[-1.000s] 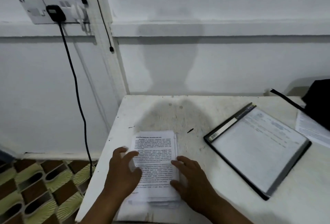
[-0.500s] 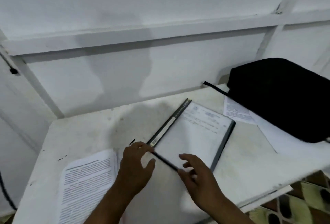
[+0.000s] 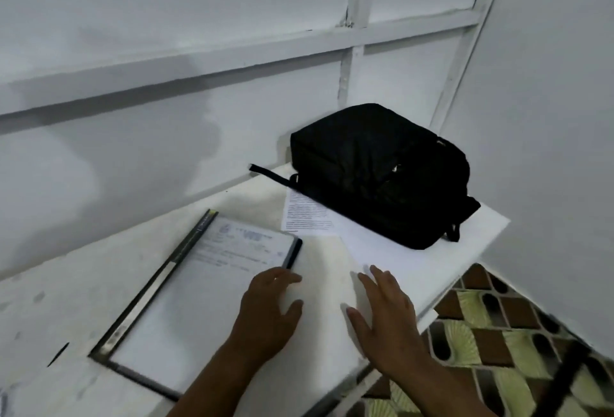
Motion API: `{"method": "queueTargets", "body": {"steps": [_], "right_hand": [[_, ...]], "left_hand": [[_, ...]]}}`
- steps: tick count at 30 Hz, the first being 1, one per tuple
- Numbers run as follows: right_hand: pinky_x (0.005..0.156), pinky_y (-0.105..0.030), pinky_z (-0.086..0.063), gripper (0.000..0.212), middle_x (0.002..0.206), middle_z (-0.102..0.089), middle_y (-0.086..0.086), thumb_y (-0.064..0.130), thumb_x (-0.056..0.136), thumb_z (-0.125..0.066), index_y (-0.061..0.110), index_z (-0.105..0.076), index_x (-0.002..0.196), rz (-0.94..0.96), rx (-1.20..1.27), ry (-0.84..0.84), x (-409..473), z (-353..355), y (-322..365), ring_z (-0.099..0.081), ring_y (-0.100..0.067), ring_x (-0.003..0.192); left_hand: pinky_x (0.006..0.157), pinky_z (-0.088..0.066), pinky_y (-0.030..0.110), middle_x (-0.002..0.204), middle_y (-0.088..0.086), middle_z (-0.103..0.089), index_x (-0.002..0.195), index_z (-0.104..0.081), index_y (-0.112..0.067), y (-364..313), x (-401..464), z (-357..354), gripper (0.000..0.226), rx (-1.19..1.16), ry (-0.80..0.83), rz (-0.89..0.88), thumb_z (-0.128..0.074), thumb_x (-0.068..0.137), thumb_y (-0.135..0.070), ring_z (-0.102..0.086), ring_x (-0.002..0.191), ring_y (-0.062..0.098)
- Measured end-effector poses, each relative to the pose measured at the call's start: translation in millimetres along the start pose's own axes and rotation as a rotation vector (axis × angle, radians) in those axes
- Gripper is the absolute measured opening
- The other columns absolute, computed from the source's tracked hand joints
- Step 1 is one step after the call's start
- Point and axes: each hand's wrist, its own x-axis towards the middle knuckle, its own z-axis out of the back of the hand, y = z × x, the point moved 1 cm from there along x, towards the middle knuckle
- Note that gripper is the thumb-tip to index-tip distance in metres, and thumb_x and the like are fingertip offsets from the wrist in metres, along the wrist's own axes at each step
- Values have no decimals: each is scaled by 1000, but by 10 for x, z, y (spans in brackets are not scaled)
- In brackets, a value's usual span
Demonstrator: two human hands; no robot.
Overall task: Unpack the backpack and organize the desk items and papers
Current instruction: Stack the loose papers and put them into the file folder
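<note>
A black backpack point(image 3: 378, 174) lies flat at the far right end of the white desk point(image 3: 76, 290). Printed sheets point(image 3: 307, 214) and a blank white sheet point(image 3: 392, 253) stick out from under it. A black-edged clear folder point(image 3: 196, 293) with a document inside lies in the middle of the desk. My left hand point(image 3: 269, 313) hovers over the folder's right edge with fingers spread, holding nothing. My right hand point(image 3: 385, 313) reaches with straight fingers toward the near corner of the blank sheet, its fingertips at that corner.
White panelled walls close in behind and to the right of the desk. The desk's right front edge drops to a patterned brown and green floor point(image 3: 498, 327). A dark blurred bar point(image 3: 561, 380) crosses the lower right corner.
The view has swung right, from the paper stack at the desk's left end to the backpack. Both hands left the stack and moved right past the folder; the right hand reaches the blank sheet.
</note>
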Motion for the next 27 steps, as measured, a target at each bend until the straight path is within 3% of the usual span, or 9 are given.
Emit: {"method": "queueTargets", "body": {"steps": [4,9,12,14,16,18,22,24,27], "right_hand": [[120,-42,0,71,159,18,17,67,97,-17,33,2,157,-42,-151,153,58,247,-446,20,-18,149],[116,-45,-14,62,157,-23,18,63,99,-22,31,-29,152,59,-233,133,86,388,-694,-11,-16,148],[95,-41,-34,45,116,-56,24,61,96,-32,37,-65,117,133,-162,-37,91,410,-719,-46,-11,117],[83,-39,-38,37,86,-59,23,56,94,-39,38,-71,90,157,-64,-113,87,407,-767,-46,-1,94],[77,-40,-41,30,77,-59,21,53,93,-47,38,-72,84,158,24,-165,87,416,-815,-46,1,86],[81,-38,-43,21,92,-62,22,51,89,-58,38,-73,95,101,81,-243,109,414,-903,-52,-2,94],[91,-27,-45,36,121,-49,6,38,85,-74,29,-64,118,-149,275,-321,132,425,-1062,-46,-8,112],[84,-11,-44,49,120,-44,9,31,81,-79,33,-55,124,-271,471,-255,113,484,-1048,-50,-2,107],[66,-10,-46,65,114,-47,10,23,75,-85,40,-48,125,-403,646,-203,98,549,-963,-55,0,96]], "left_hand": [[114,-32,27,133,-17,-50,128,-61,-33,-294,251,-392,46,-8,21,-8,-63,83,-41,-41,127,3],[118,-26,38,152,-9,-39,144,-46,-36,-530,516,-828,58,99,87,-3,-48,87,-48,-31,143,12],[117,-16,45,163,-8,-19,150,-29,-45,-617,616,-978,64,196,143,47,-32,89,-63,-13,149,15],[117,-12,47,165,-6,-10,151,-23,-48,-636,645,-1031,79,246,124,103,-16,77,-77,-6,150,19],[117,-10,48,166,-2,-6,152,-22,-46,-617,626,-1073,87,321,116,126,-13,73,-82,-2,151,22],[117,-9,48,167,1,-5,152,-25,-43,-593,595,-1107,88,403,118,83,-19,75,-84,-1,152,23],[116,-8,45,165,-7,-12,145,-39,-44,-545,583,-1082,83,347,124,55,-38,71,-82,-4,151,19],[116,-9,44,163,-12,-16,140,-44,-46,-521,570,-1056,78,329,130,18,-46,69,-79,-6,151,17],[115,-8,43,160,-22,-16,134,-46,-50,-522,554,-1032,73,332,158,-38,-50,65,-76,-6,150,14]]}}
